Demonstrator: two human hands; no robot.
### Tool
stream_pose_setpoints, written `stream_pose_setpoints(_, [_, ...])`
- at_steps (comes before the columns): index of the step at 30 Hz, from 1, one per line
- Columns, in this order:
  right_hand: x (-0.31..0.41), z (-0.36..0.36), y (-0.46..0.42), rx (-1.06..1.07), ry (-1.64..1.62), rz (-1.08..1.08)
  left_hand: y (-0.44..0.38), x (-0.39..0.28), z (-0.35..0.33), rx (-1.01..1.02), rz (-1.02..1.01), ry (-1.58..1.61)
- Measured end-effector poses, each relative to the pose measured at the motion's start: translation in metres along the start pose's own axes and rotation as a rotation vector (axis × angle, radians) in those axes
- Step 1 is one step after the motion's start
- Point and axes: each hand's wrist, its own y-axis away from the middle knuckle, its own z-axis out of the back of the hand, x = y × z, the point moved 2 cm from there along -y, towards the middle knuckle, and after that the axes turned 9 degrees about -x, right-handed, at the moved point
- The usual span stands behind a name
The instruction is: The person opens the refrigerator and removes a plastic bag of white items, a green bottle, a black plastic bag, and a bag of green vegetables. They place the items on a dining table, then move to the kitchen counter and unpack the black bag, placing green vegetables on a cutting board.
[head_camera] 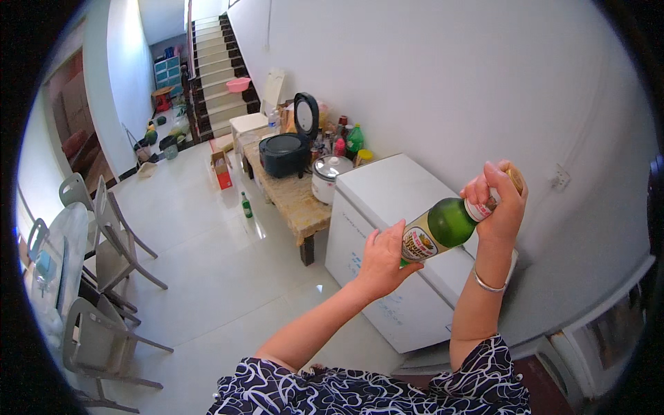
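Note:
A large green glass bottle [451, 223] with a paper label and a gold-coloured cap is held tilted above a white chest freezer [384, 181]. My right hand [500, 202] is wrapped around its neck, just below the cap, and a silver bangle circles that wrist. Lower down, my left hand [386, 259] grips the bottle's base end, with the thumb underneath. Part of the base is hidden by this hand. On the floor farther off stands a smaller-looking green bottle [247, 205], upright.
Beside the freezer, a wooden table [306, 212] bears a black rice cooker [284, 154], a white cooker [328, 179] and several bottles. A red box [222, 171] sits on the floor. Grey chairs [111, 244] surround a glass table [72, 228] at left; stairs [215, 67] rise behind.

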Motion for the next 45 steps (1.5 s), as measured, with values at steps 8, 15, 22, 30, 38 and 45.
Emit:
stream_pose_setpoints(8, [-0.11, -0.042, -0.042, 0.184, 0.064, -0.133, -0.009, 0.101, -0.01, 0.006, 0.127, -0.051])
stream_pose_setpoints(15, [-0.23, -0.08, -0.082, 0.356, 0.115, -0.266, -0.021, 0.201, -0.014, 0.006, 0.258, -0.251])
stream_pose_setpoints(22, [-0.382, -0.125, -0.125, 0.383, 0.143, -0.411, -0.002, 0.333, -0.023, 0.146, 0.616, -0.464])
stream_pose_setpoints(30, [-0.57, -0.166, -0.161, 0.268, 0.38, -0.411, 0.002, 0.483, -0.008, 0.438, 0.885, -0.452])
stream_pose_setpoints(38, [-0.747, -0.183, -0.19, 0.13, 0.467, -0.532, 0.014, 0.588, 0.013, 0.639, 0.94, -0.349])
stream_pose_setpoints(45, [-0.851, -0.174, -0.214, 0.099, 0.605, -0.494, 0.027, 0.641, 0.034, 0.735, 1.135, -0.361])
